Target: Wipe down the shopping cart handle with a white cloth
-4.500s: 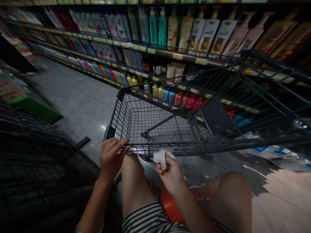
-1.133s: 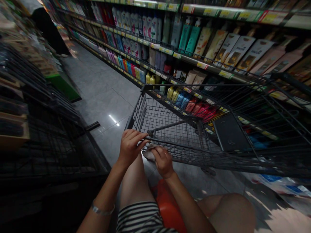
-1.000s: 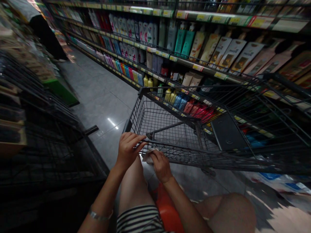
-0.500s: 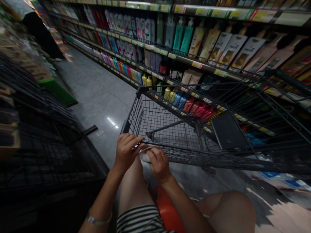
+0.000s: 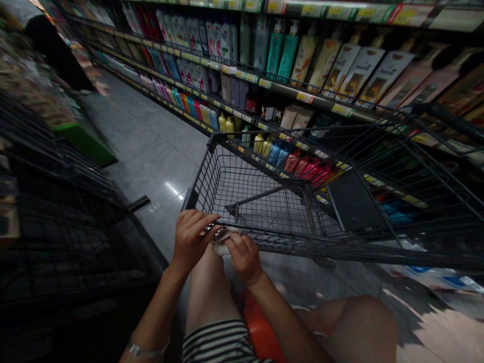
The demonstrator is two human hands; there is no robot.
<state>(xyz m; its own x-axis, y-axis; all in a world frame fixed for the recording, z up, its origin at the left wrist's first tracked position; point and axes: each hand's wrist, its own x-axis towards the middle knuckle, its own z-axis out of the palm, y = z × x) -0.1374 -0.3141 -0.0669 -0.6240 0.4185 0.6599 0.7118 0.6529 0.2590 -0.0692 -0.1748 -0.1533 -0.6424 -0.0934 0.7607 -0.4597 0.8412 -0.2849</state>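
A dark wire shopping cart (image 5: 260, 232) stands in front of me, its basket holding nothing that I can see. My left hand (image 5: 192, 237) is curled over the near corner of the cart's rim, fingers pointing right. Beside it, my right hand (image 5: 242, 257) pinches a crumpled white cloth (image 5: 221, 248), perhaps a wipe, against the same rim. The cloth bunches between both hands just under the top bar. Part of it is hidden behind my right fingers.
Shelves of shampoo bottles (image 5: 280, 53) run along the far side. Another dark wire cart or rack (image 5: 75, 222) stands close on my left. A green-based display (image 5: 85, 143) and a person in black (image 5: 56, 53) are farther up the aisle. Plastic packages (image 5: 438, 277) lie at right.
Both hands have shifted slightly left in view, along with the cart's near corner. The white cloth shows a bit more spread between the hands.
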